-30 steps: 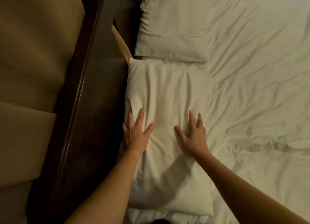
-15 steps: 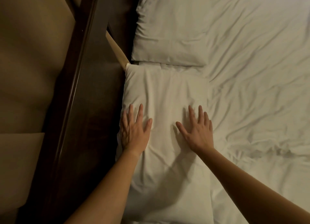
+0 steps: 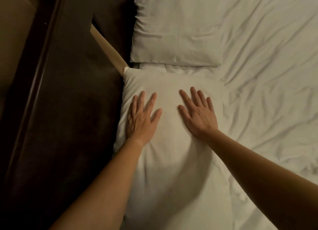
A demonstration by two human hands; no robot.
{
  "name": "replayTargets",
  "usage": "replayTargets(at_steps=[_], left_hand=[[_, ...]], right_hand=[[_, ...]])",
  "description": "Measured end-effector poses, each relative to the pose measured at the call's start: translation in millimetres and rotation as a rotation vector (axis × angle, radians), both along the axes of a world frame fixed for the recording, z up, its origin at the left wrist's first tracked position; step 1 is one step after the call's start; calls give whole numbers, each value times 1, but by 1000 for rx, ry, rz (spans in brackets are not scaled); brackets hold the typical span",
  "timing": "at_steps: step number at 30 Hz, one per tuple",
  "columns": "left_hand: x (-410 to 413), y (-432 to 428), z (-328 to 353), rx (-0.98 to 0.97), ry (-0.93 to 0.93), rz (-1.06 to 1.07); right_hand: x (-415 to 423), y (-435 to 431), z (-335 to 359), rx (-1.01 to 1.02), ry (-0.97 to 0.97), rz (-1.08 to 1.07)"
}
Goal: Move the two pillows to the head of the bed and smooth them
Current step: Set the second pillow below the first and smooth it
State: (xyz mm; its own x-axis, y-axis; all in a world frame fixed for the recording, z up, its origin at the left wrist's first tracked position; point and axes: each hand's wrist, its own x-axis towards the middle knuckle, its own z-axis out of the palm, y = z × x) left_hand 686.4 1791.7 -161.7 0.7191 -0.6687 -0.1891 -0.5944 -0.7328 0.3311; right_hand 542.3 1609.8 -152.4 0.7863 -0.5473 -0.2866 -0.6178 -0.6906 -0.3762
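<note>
We see two bare forearms, no sleeves, no watch or rings showing. The left hand and right hand have slim fingers and short nails.

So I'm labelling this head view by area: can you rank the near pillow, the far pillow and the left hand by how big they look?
1. Near pillow, though it sits closest to the camera, so its lead over the other is unsure.
2. Far pillow, partly cut off by the top edge.
3. Left hand.
</note>
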Motion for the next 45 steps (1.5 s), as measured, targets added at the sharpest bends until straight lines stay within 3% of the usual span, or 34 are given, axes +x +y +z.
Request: replayTargets(at_steps=[8, 13, 18, 24, 28, 38, 45], left_hand=[[17, 12, -19, -14, -39, 19], [32, 21, -14, -15, 42, 31], [43, -3, 8, -55, 14, 75], [49, -67, 3, -21, 20, -24], [53, -65, -18, 15, -2, -33], [60, -52, -51, -21, -98, -1], [61, -49, -46, -7, -89, 15]], right_hand=[[-14, -32, -22, 29, 32, -146], [-25, -49, -19, 102, 81, -214], [-6, -51, -5, 63, -22, -299], [47, -24, -2, 77, -45, -156], [48, -24, -18, 22, 13, -124], [45, -34, -39, -39, 43, -210], [12, -50, -38, 40, 106, -315]])
